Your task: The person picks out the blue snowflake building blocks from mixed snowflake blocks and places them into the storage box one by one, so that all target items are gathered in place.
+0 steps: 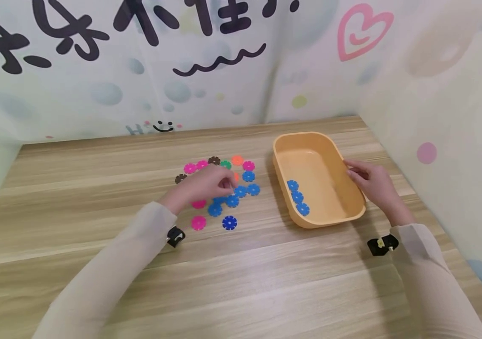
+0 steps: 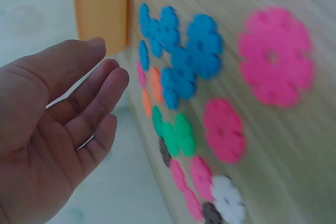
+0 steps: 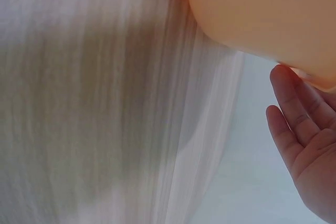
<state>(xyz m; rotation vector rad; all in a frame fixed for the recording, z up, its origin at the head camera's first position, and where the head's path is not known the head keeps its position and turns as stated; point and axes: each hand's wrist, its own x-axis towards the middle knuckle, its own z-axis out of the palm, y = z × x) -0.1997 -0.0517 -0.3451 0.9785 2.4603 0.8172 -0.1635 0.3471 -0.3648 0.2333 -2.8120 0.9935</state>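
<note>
The step in hand looks like picking up small flat discs, and the left hand [image 1: 205, 181] hangs over the scatter of them at the middle of the desk [image 1: 266, 287], its thumb and fingers loosely bent, a gap between thumb and fingers in the left wrist view, nothing held. To do this well, I would come straight down on one light blue disc [image 1: 253, 189] at the right edge of the cluster, where access seems easiest, and pinch it across its notched rim; discs this thin probably lie too flat to take from the side without a nail under the edge. Some light blue ones lie close together or overlap, so a careless grab could drag a neighbour along. The dark blue disc [image 1: 229, 222], on the near side, is close enough in colour to deserve a second look, while pink [image 1: 198, 222], green [image 1: 225, 165] and orange [image 1: 237, 160] discs are easily told apart. The right hand [image 1: 372, 182] is clamped on the right rim of the orange tray [image 1: 327, 176], a light hold that should keep it steady. Inside, three light blue discs [image 1: 297, 197] lie in a row along the left wall, and most of the tray floor is bare, leaving ample room to the right
</note>
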